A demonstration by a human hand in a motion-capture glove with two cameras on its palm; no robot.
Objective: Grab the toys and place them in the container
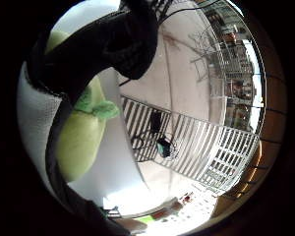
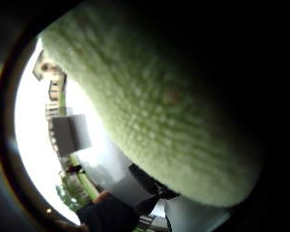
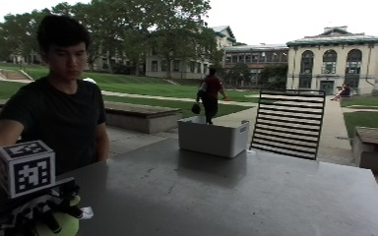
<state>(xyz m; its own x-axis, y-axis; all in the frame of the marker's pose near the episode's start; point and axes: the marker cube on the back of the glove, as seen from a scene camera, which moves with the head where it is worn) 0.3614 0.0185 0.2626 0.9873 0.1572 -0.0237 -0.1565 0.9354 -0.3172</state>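
Right hand [image 3: 42, 214] sits low at the near table [image 3: 241, 196] edge, fingers curled over the top of a green toy [image 3: 61, 223] and gripping it, presumably for the lift. The toy looks plush: fuzzy, nubbly pile, rounded body, darker green leafy bit. Bin [image 3: 213, 136] is white, boxy, open-topped plastic, well apart at the far edge, beside a slatted chair [image 3: 289, 123].

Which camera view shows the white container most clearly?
The outside view: the white container stands whole on the grey table, beside a slatted chair, far from the gloved right hand gripping a green plush toy. The little-finger palm view does not show it clearly; the thumb-side view may show it small and distant.
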